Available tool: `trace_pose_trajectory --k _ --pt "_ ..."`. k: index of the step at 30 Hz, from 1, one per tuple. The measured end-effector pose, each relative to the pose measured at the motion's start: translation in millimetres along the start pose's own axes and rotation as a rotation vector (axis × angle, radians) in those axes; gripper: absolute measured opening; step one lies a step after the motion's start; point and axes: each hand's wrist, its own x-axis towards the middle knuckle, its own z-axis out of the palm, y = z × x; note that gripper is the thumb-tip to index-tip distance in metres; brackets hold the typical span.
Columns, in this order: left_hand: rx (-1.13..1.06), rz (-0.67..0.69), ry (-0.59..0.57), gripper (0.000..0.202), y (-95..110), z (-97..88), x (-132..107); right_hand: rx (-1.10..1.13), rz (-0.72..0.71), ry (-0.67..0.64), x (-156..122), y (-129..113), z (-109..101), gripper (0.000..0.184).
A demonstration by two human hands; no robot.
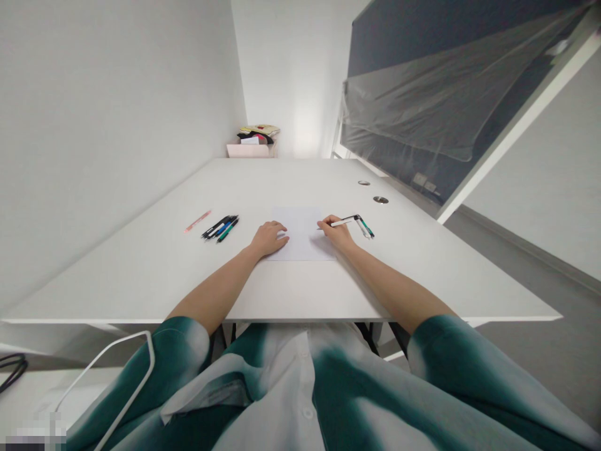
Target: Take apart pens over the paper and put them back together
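A blank-looking white sheet of paper (298, 241) lies on the white table. My left hand (270, 238) rests on the paper's left side, fingers stretched out and slightly apart. At the right side of the sheet, my right hand (335, 232) is closed around a pen (342, 222) with a white barrel and a dark end. Its tip points left, over the paper; whether it touches is too small to tell. Just beyond that pen's dark end, green and white pens (367, 229) lie on the table.
Several dark, blue and green pens (220, 228) lie together left of my left hand, with a pink pen-like item (198, 221) farther left. A pink box (248, 150) holding things stands at the far end. Two round inserts (380, 200) sit near the table's right edge, beside a plastic-draped dark panel (413, 94).
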Motion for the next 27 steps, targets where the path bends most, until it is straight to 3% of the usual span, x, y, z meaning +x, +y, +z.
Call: trace_pose_trajectory --k 4,10,16,22,27 --pt "-0.099 0.125 0.064 0.03 16.5 -0.4 0.1 0.155 -0.003 -0.191 -6.9 -10.5 8.7 0.029" --pt "-0.211 0.27 0.048 0.027 30.6 7.5 3.3 0.308 0.046 -0.423 -17.5 -19.8 19.4 0.027" --pt "-0.233 0.255 0.042 0.025 24.5 6.2 4.8 0.416 0.137 -0.429 -14.6 -16.0 18.0 0.033" --pt "-0.154 0.147 0.043 0.028 9.8 -0.2 2.2 0.635 0.337 -0.399 -6.6 -21.2 -0.1 0.049" --pt "-0.128 0.092 0.017 0.03 8.8 -3.0 1.5 0.733 0.376 -0.356 -7.2 -24.7 -7.7 0.05"
